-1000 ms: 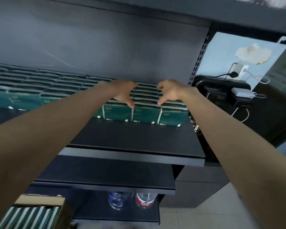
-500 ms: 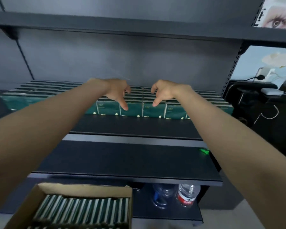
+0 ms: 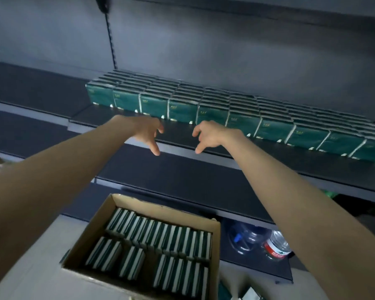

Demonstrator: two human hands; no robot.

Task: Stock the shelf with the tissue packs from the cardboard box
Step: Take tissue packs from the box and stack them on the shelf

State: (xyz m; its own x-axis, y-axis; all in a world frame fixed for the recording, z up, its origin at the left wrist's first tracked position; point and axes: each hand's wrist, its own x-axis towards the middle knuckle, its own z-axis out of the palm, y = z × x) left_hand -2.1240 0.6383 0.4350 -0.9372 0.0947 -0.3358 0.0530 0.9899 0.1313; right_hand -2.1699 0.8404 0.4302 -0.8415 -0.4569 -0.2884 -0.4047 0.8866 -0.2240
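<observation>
Several rows of dark green tissue packs stand on the dark shelf, filling its back half from the middle to the right edge. My left hand and my right hand hover side by side in front of the shelf's edge. Both hold nothing, and their fingers hang loosely curled, pointing down. Below them an open cardboard box holds several more green and white tissue packs standing on edge.
A lower dark shelf juts out under the stocked one. Two plastic bottles lie on the bottom board right of the box. The shelf's left bay is bare. A slotted upright runs up the back wall.
Both hands have drawn back from the packs on the shelf and now hang in front of its edge. My view has swung left and down, showing the whole box.
</observation>
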